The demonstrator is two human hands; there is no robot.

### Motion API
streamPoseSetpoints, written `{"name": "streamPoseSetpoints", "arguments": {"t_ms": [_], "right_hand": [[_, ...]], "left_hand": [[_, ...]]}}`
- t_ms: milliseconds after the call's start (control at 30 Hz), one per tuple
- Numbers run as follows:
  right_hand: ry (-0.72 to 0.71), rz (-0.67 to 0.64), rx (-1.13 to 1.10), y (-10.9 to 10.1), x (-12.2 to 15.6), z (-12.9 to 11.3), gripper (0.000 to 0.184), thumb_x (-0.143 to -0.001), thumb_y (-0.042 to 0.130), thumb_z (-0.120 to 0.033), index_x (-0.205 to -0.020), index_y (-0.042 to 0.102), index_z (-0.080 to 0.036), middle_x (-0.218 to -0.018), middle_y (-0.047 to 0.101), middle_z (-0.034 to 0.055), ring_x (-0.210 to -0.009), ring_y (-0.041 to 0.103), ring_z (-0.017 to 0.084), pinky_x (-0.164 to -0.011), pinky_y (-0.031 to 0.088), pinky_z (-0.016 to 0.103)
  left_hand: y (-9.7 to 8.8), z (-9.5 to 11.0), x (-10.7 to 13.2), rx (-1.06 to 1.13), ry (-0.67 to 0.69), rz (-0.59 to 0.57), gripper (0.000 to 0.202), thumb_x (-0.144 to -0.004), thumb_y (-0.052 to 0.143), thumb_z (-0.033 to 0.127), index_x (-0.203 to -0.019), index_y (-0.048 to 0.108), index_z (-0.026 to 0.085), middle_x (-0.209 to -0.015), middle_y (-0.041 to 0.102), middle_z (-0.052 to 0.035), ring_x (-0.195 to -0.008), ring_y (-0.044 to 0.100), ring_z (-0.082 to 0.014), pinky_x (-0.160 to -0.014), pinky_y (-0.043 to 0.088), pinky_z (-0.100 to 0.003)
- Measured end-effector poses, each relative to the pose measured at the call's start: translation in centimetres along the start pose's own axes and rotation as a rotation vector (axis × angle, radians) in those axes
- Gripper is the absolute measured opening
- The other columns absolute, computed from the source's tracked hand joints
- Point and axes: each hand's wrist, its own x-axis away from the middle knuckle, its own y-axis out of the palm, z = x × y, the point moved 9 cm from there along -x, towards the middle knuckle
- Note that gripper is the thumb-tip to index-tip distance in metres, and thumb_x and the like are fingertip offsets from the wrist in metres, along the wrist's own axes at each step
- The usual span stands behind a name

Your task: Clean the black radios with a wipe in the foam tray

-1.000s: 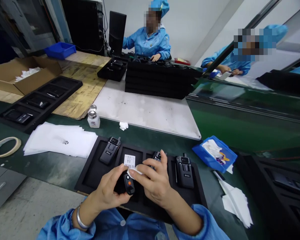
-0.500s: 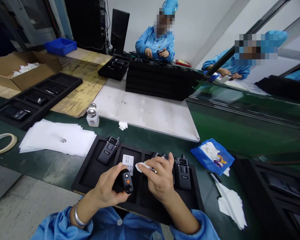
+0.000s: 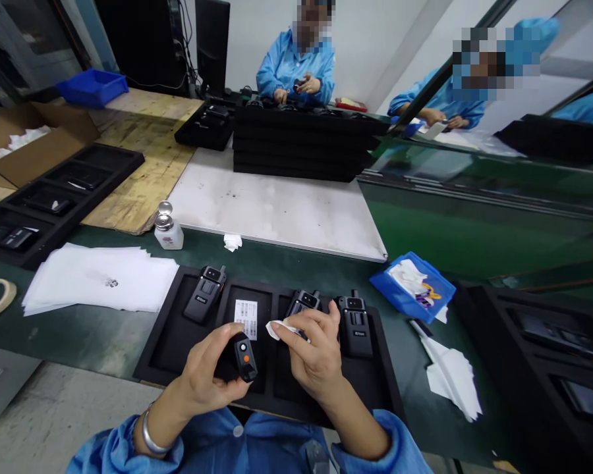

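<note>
The left hand [image 3: 205,372] has its grip clamped on a small black radio [image 3: 244,356] with an orange button, held above the near edge of the black tray [image 3: 170,342]. Just right of it, the right hand [image 3: 313,352] pinches a white wipe [image 3: 279,328] between its fingertips. Three more radios [image 3: 354,316] lie in the tray on the green tabletop [image 3: 93,336]

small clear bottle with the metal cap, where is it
The small clear bottle with a metal cap stands left of centre in the head view, between the wooden board and white paper stack.
</note>
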Motion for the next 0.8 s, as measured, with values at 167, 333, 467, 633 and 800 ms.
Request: {"name": "streamPoseSetpoints", "arguments": {"t_ms": [167, 333, 467, 633, 800], "right_hand": [[0.057, 0.006, 0.015, -0.9, 1.4, 1.3, 0.039, -0.087, 0.055, -0.002, -0.106, 0.073, -0.031, -0.091, 0.066, -0.0011, -0.094, 0.055, 0.017, -0.116, 0.018, 0.064], [0.159, 0.016, 0.066, -3.1, 3.8, 3.5, 0.039, -0.088, 0.054, -0.003, -0.108, 0.072, -0.031, -0.092, 0.065, -0.0001, -0.094, 0.057, 0.018, -0.113, 0.024, 0.062], [0.247, 0.058, 0.112, -5.1, 6.4, 4.9, 0.038, -0.09, 0.052, -0.005, -0.113, 0.071, -0.029, -0.094, 0.064, 0.0009, -0.094, 0.057, 0.018, -0.11, 0.03, 0.059], [0.264, 0.103, 0.117, -6.7, 9.1, 5.3, 0.038, -0.091, 0.051, -0.005, -0.115, 0.07, -0.027, -0.095, 0.063, 0.0016, -0.093, 0.058, 0.018, -0.11, 0.029, 0.056], [0.294, 0.169, 0.083, -7.5, 10.7, 5.5, 0.036, -0.089, 0.052, -0.006, -0.112, 0.071, -0.026, -0.094, 0.064, 0.0015, -0.09, 0.061, 0.017, -0.106, 0.035, 0.05]], "left_hand": [[0.1, 0.3, 0.0, 0.022, -0.003, -0.015, 0.1, -0.076, 0.073, 0.008, -0.158, 0.018, 0.012, -0.126, 0.064, -0.0217, -0.115, 0.066, -0.0302, -0.091, 0.062, -0.046], [0.7, -2.6, -2.2, -0.104, -0.225, -0.014, 0.098, -0.079, 0.076, 0.023, -0.159, 0.018, 0.019, -0.121, 0.065, -0.0156, -0.105, 0.069, -0.0268, -0.088, 0.061, -0.04], [3.1, -6.9, -6.5, -0.453, -0.479, -0.179, 0.102, -0.08, 0.075, 0.037, -0.16, 0.014, 0.017, -0.109, 0.067, -0.0143, -0.088, 0.072, -0.0304, -0.076, 0.06, -0.042], [6.7, -8.3, -10.1, -0.865, -0.546, -0.545, 0.081, -0.092, 0.062, 0.039, -0.156, 0.025, 0.007, -0.095, 0.066, -0.0174, -0.079, 0.07, -0.0337, -0.068, 0.056, -0.042], [10.6, -3.8, -11.4, -0.886, -0.391, -0.525, 0.083, -0.094, 0.058, 0.053, -0.157, 0.026, 0.008, -0.097, 0.064, -0.0178, -0.089, 0.066, -0.0347, -0.065, 0.055, -0.038]]}}
